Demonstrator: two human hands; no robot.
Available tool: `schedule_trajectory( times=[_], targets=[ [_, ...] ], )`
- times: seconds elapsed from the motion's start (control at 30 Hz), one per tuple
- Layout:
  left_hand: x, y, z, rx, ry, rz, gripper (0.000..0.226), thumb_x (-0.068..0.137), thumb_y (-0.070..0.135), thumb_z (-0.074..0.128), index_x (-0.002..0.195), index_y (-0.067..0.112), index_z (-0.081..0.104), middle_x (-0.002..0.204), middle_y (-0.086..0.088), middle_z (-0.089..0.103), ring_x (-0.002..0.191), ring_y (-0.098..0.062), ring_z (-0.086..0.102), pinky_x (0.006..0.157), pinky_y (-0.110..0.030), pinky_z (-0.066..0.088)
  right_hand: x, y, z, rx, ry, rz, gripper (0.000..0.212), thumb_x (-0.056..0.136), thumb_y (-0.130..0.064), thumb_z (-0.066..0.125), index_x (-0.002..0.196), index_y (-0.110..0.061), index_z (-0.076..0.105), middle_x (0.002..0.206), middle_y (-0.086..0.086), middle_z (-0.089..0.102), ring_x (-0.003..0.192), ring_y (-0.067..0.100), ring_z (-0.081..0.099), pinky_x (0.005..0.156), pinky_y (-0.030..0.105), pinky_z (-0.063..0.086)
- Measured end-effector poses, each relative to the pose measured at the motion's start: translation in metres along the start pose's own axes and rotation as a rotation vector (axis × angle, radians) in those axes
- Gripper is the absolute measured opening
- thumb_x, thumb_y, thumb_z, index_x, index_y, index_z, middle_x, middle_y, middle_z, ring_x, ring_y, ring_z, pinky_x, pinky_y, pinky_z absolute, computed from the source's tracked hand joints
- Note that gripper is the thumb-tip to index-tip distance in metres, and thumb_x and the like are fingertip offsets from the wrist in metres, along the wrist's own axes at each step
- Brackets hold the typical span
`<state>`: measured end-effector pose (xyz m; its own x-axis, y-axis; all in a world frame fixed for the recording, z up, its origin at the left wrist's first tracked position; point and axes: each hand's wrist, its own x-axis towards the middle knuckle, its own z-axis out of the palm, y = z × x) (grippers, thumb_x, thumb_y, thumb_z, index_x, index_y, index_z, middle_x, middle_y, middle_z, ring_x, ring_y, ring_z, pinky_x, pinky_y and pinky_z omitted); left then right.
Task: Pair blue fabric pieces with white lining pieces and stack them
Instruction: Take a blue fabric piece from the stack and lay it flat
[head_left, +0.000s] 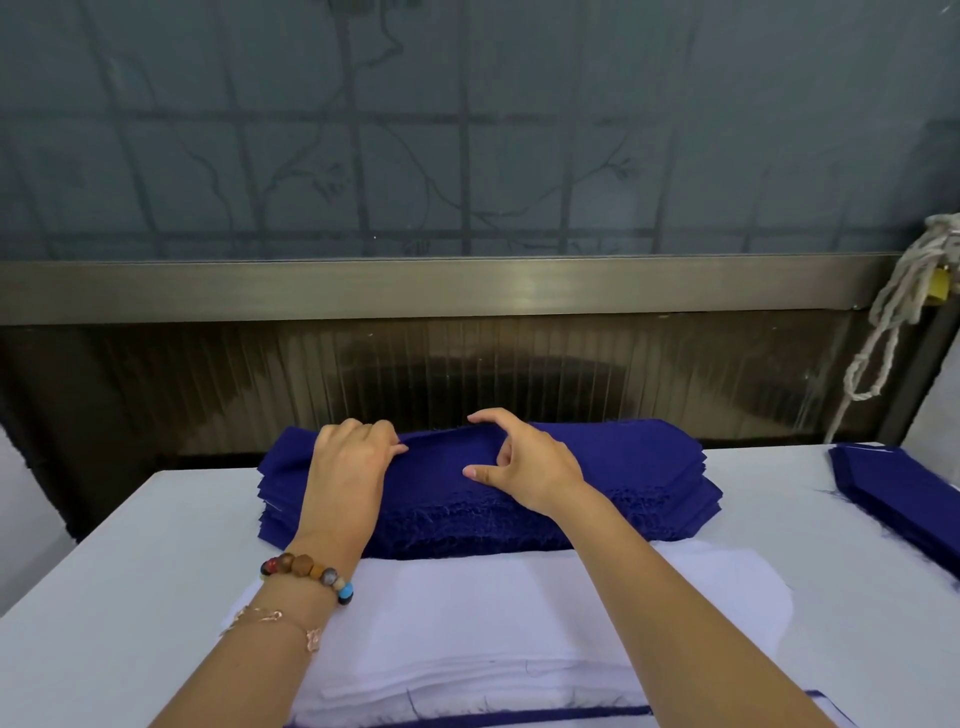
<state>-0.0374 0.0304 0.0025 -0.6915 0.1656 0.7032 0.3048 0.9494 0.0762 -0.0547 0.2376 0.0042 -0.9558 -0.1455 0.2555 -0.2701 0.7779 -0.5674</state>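
Table (130, 571): blue stack (649, 467) (white stack (493, 623) nearer)

knotted rope (915, 270), perhaps a padlock (939, 285)
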Motion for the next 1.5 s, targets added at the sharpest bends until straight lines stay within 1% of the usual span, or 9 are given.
schedule_trajectory(
  times=[0.2, 0.3, 0.4, 0.67, 0.9, 1.1, 1.2, 1.33, 1.5],
  targets=[
    [0.003, -0.005, -0.007, 0.147, 0.025, 0.108, 0.021, 0.074, 0.011, 0.082, 0.094, 0.011, 0.077, 0.097, -0.009, 0.069, 0.092, -0.031, 0.061, 0.079, -0.045, 0.047, -0.001, 0.0, 0.001, 0.011, 0.013, -0.02, 0.063, 0.083, -0.046, 0.069, 0.137, -0.047, 0.037, 0.069, -0.012, 0.057, 0.068, 0.006, 0.055, 0.06, 0.025, 0.048],
    [0.0, -0.006, -0.012, 0.138, 0.097, 0.252, 0.042, 0.061, 0.001, 0.087, 0.101, 0.009, 0.076, 0.091, -0.009, 0.066, 0.085, -0.031, 0.063, 0.075, -0.044, 0.05, -0.001, 0.002, 0.003, 0.015, 0.03, -0.048, 0.067, 0.084, -0.043, 0.07, 0.139, -0.05, 0.034, 0.069, -0.012, 0.056, 0.066, 0.006, 0.055, 0.056, 0.021, 0.044],
    [-0.001, -0.003, -0.015, 0.073, 0.139, 0.323, 0.03, 0.064, 0.002, 0.086, 0.09, 0.011, 0.075, 0.086, -0.006, 0.068, 0.083, -0.026, 0.066, 0.076, -0.041, 0.049, -0.002, 0.005, 0.004, 0.044, 0.025, -0.068, 0.062, 0.085, -0.038, 0.07, 0.135, -0.054, 0.038, 0.073, -0.01, 0.058, 0.069, 0.008, 0.056, 0.058, 0.023, 0.048],
    [-0.009, -0.013, -0.015, -0.034, 0.047, 0.078, 0.015, 0.081, 0.017, 0.076, 0.082, 0.009, 0.064, 0.052, -0.002, 0.059, 0.042, -0.018, 0.055, 0.043, -0.023, 0.038, 0.003, 0.008, 0.001, 0.087, -0.007, 0.022, 0.047, 0.082, -0.044, 0.072, 0.123, -0.035, 0.051, 0.078, -0.012, 0.056, 0.076, 0.007, 0.055, 0.066, 0.023, 0.045],
    [-0.007, -0.043, -0.019, -0.221, -0.283, -0.01, 0.047, 0.068, 0.075, 0.057, 0.101, 0.042, 0.061, 0.088, 0.026, 0.059, 0.078, -0.001, 0.057, 0.069, -0.023, 0.047, 0.011, 0.004, -0.007, 0.097, -0.043, 0.146, 0.033, 0.089, -0.036, 0.066, 0.119, -0.022, 0.059, 0.096, -0.003, 0.062, 0.095, 0.018, 0.06, 0.084, 0.032, 0.052],
    [-0.005, -0.056, -0.017, -0.403, -0.321, -0.092, 0.016, 0.093, 0.025, 0.062, 0.103, 0.037, 0.066, 0.092, 0.016, 0.069, 0.082, -0.002, 0.062, 0.068, -0.017, 0.046, 0.01, 0.005, -0.018, 0.015, -0.019, 0.264, 0.038, 0.09, -0.036, 0.065, 0.122, -0.019, 0.056, 0.115, 0.004, 0.062, 0.104, 0.022, 0.058, 0.083, 0.031, 0.05],
    [-0.005, -0.051, -0.013, -0.441, -0.276, -0.172, 0.012, 0.092, 0.026, 0.063, 0.097, 0.036, 0.067, 0.084, 0.017, 0.068, 0.078, -0.003, 0.062, 0.064, -0.017, 0.045, 0.005, 0.011, -0.034, -0.066, -0.065, 0.334, 0.054, 0.088, -0.04, 0.067, 0.133, -0.017, 0.048, 0.125, 0.007, 0.058, 0.105, 0.024, 0.059, 0.086, 0.034, 0.052],
    [-0.007, -0.048, -0.009, -0.41, -0.245, -0.224, 0.007, 0.088, 0.027, 0.069, 0.094, 0.031, 0.069, 0.083, 0.014, 0.069, 0.077, -0.005, 0.062, 0.066, -0.023, 0.047, -0.009, 0.036, -0.067, -0.095, -0.054, 0.448, 0.063, 0.085, -0.043, 0.069, 0.138, -0.019, 0.044, 0.123, 0.006, 0.055, 0.072, 0.014, 0.054, 0.062, 0.027, 0.053],
    [-0.01, -0.043, -0.01, -0.38, -0.233, -0.246, 0.015, 0.087, 0.024, 0.07, 0.102, 0.026, 0.069, 0.09, 0.01, 0.07, 0.082, -0.01, 0.062, 0.075, -0.031, 0.051, -0.033, 0.085, -0.103, -0.046, 0.073, 0.613, 0.058, 0.08, -0.045, 0.075, 0.126, -0.016, 0.054, 0.113, 0.006, 0.059, 0.092, 0.025, 0.057, 0.074, 0.035, 0.053]
  ],
)
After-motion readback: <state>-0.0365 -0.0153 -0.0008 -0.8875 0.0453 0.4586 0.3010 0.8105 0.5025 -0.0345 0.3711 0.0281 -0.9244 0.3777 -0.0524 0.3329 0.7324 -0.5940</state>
